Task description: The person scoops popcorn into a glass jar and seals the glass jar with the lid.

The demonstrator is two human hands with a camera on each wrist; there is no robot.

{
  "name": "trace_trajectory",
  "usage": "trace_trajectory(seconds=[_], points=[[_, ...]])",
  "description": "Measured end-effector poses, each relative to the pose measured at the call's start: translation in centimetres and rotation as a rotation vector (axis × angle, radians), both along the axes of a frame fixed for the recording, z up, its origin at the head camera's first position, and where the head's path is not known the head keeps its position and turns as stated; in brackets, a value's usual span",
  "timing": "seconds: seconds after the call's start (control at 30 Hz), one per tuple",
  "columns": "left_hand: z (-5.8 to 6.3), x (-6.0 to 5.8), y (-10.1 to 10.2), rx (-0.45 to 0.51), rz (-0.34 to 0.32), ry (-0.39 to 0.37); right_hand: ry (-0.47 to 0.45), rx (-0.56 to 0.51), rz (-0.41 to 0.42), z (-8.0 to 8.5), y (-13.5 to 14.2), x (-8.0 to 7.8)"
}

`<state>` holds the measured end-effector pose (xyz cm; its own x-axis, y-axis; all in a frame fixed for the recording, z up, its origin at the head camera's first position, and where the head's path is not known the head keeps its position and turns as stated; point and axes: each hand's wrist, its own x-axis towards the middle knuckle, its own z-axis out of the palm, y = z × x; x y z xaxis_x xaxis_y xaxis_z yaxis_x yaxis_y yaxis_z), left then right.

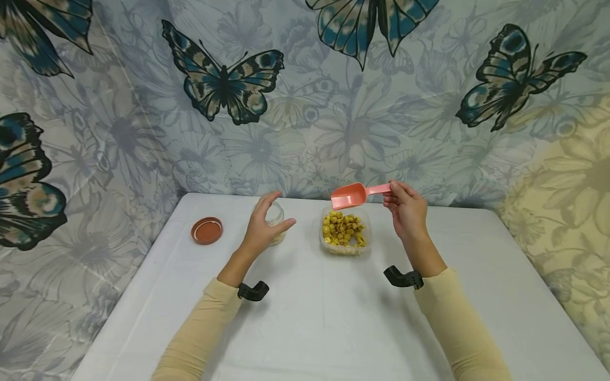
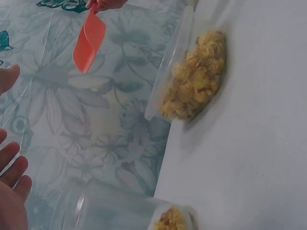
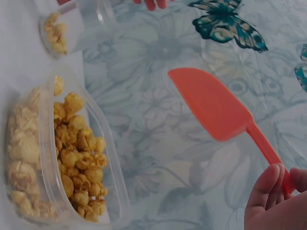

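- Coral scoop (image 1: 350, 196) up in the air, level with the desk's far edge in the head view, its bowl pointing to nine o'clock and its handle to three!
- Right grip (image 1: 407, 209) has it, thumb and fingers pinched together on the end of that handle, sitting between two and three o'clock from the tub.
- Clear tub (image 1: 368, 233) stands on the desk (image 1: 324, 317), just below the scoop in the head view, so the scoop is at its twelve o'clock, well apart in the right wrist view.
- Golden popcorn (image 1: 343, 227) fills much of that tub, heaped and lumpy, plain to see through the walls.
- Over to nine o'clock from the tub, a clear jar (image 2: 115, 211) stands upright, a little popcorn lying at its bottom.
- Left grip (image 1: 264, 225) is right there by the jar, thumb spread wide from the fingers, holding nothing; the right wrist view catches its fingertips beyond the rim and apart from it.
- Farther out at nine o'clock, a round brown lid (image 1: 207, 230) lies flat on the white cover.
- Behind it all, from ten o'clock round to two, hangs a floral backdrop (image 1: 352, 132) with big blue butterflies.
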<state>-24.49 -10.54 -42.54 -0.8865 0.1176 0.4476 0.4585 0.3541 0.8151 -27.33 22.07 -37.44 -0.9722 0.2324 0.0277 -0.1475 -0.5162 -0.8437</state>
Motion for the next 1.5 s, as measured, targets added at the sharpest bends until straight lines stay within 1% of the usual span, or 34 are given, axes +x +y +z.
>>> trace_trajectory(seconds=[0.07,0.33,0.57,0.73,0.87,1.03,1.17,1.27,1.37,1.5], points=[[0.0,0.0,0.3,-0.001,-0.012,0.008,-0.008,-0.003,-0.011,-0.1,0.4,0.0],[0.0,0.2,1.3,-0.029,-0.052,-0.018,-0.054,-0.019,-0.046,-0.8,1.2,-0.1],[-0.3,-0.1,1.9,-0.057,-0.081,-0.050,-0.079,-0.001,-0.082,-1.5,1.6,-0.2],[-0.5,-0.3,3.0,-0.048,-0.099,-0.069,-0.098,0.016,-0.101,-2.0,1.8,-0.5],[-1.0,-0.5,4.1,-0.058,-0.128,-0.089,-0.113,0.033,-0.121,-2.4,1.9,-0.5],[-1.8,-0.7,5.1,-0.073,-0.134,-0.121,-0.134,0.095,-0.150,-2.8,1.9,-0.6],[-2.7,-0.9,5.6,-0.082,-0.141,-0.181,-0.133,0.165,-0.176,-3.1,1.9,-0.7],[-3.3,-0.9,5.9,-0.088,-0.148,-0.237,-0.121,0.216,-0.198,-3.3,1.9,-0.7],[-3.9,-1.0,6.2,-0.101,-0.145,-0.276,-0.105,0.253,-0.219,-3.4,1.8,-0.8],[-4.7,-1.1,6.7,-0.131,-0.143,-0.316,-0.061,0.371,-0.256,-3.2,1.6,-0.7]])
